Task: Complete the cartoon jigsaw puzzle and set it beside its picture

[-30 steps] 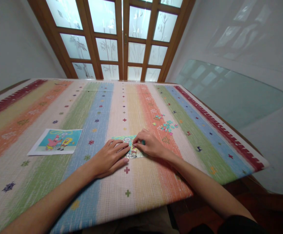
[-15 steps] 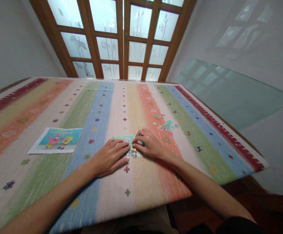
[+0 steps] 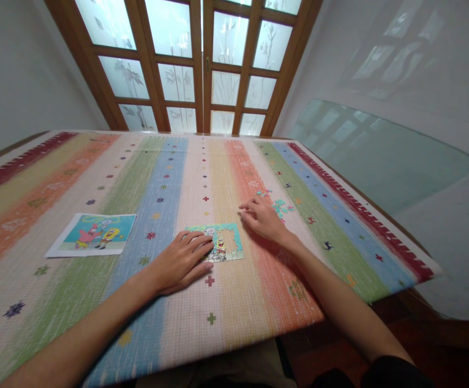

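- Left hand [image 3: 181,261] flat on the striped tablecloth [image 3: 97,178], fingers together and stretched out, fingertips pressed on the left edge of the partly assembled jigsaw puzzle [image 3: 223,243]; pinching nothing.
- Right hand [image 3: 263,217] palm down beyond the puzzle's right corner, fingers loosely spread on the orange stripe, just beside the loose puzzle pieces [image 3: 279,206]; cannot tell whether a piece sits under the fingers.
- Puzzle lying at table centre between the two hands, teal border joined, a bare gap inside its right half, cartoon figures at its lower middle.
- Loose pieces scattered in a small teal and pink cluster, behind and right of the right hand.
- Reference picture [image 3: 93,234] well to the left, flat, showing a pink and a yellow cartoon figure on teal; no readable writing on it or on the puzzle.
- Wooden glazed doors [image 3: 202,64] behind the table's far edge.
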